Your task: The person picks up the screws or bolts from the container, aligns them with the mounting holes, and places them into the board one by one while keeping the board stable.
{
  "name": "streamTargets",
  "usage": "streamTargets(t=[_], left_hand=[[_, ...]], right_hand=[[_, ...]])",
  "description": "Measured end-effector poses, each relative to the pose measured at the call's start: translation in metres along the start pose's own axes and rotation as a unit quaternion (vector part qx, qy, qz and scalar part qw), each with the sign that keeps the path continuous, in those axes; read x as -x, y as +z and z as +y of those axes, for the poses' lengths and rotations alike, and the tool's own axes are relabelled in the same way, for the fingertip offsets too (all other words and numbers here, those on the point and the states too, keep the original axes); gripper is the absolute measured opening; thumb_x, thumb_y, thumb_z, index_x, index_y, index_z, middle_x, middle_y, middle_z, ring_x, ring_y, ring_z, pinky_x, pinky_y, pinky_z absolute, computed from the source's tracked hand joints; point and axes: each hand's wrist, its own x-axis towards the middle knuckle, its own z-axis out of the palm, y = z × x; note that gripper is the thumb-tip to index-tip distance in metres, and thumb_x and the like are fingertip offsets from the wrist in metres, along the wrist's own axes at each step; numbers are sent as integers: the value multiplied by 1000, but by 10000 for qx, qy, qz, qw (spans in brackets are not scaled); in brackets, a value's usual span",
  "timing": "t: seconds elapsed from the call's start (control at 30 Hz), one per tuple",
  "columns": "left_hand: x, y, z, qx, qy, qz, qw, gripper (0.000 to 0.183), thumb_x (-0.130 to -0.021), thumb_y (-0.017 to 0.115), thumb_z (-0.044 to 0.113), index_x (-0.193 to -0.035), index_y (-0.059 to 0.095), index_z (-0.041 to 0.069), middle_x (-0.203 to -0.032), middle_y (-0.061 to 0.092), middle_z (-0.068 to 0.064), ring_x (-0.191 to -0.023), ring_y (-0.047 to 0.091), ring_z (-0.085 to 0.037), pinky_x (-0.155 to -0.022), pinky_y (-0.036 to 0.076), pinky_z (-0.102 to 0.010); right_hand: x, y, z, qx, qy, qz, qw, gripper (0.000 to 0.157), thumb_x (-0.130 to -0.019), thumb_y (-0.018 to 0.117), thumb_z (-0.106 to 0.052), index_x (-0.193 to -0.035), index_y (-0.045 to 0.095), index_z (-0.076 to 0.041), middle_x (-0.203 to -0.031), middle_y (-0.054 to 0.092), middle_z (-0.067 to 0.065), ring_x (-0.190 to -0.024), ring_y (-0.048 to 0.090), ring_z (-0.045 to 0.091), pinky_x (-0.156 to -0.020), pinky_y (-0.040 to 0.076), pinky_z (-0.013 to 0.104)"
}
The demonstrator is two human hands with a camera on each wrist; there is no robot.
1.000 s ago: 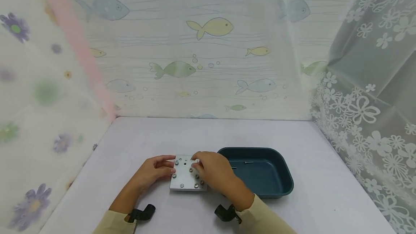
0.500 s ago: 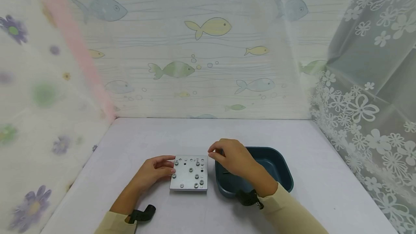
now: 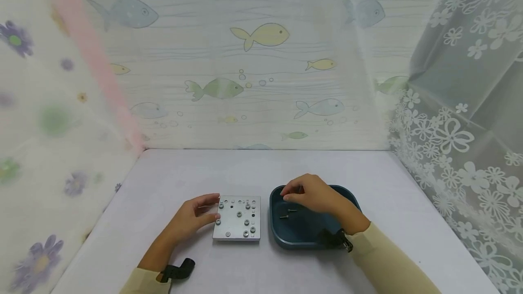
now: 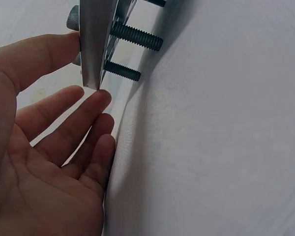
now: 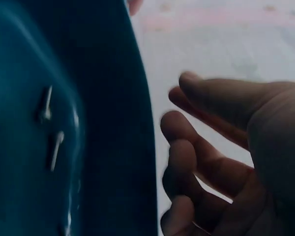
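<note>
A square silver metal plate (image 3: 230, 221) sits on the table with several socket-head screws (image 3: 239, 214) standing in it. Their threaded ends show beneath the plate in the left wrist view. My left hand (image 3: 192, 217) touches the plate's left side with thumb and fingertips, fingers relaxed. Over the back left of a dark teal tray (image 3: 274, 230) is my right hand (image 3: 312, 193), its fingers loosely bent and nothing visible between them. Two loose screws lie in the tray, a nearer screw (image 3: 283, 216) and a farther screw (image 3: 292, 210).
White cloth covers the table (image 3: 204, 171). The tray stands just right of the plate, with a narrow gap between. A fish-patterned curtain (image 3: 261, 103) hangs along the back edge, and other curtains close off both sides.
My right hand has left the plate's upper right and moved rightward over the tray. A screw head now shows at the plate's upper right. My left hand has stayed at the plate's left edge.
</note>
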Motion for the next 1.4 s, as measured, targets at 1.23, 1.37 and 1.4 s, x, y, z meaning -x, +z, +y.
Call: streamTargets(t=[1.23, 1.37, 1.4], left_hand=[[6, -5, 2, -508, 423, -1109, 9916, 104, -75, 86, 35, -164, 32, 22, -171, 27, 1, -161, -4, -39, -124, -10, -68], [6, -5, 1, -536, 405, -1090, 9918, 106, -74, 88, 37, -163, 33, 22, -171, 26, -1, -160, -6, -41, -123, -10, -70], [7, -5, 1, -530, 415, -1084, 9918, 107, -73, 88, 37, -163, 33, 21, -171, 27, -1, -161, -5, -40, -123, -11, -70]], right_hand=[[8, 1, 45, 868, 1980, -291, 9759, 6, -88, 82, -10, -92, 83, -14, -69, 71, -3, -54, 66, 14, -54, 57, 28], [8, 3, 42, 1019, 1970, -285, 9747, 5, -88, 81, -10, -91, 83, -14, -69, 71, -3, -56, 65, 13, -54, 57, 29], [8, 3, 41, 1052, 1971, -286, 9743, 5, -88, 82, -10, -91, 83, -14, -69, 71, -4, -56, 65, 13, -55, 56, 29]])
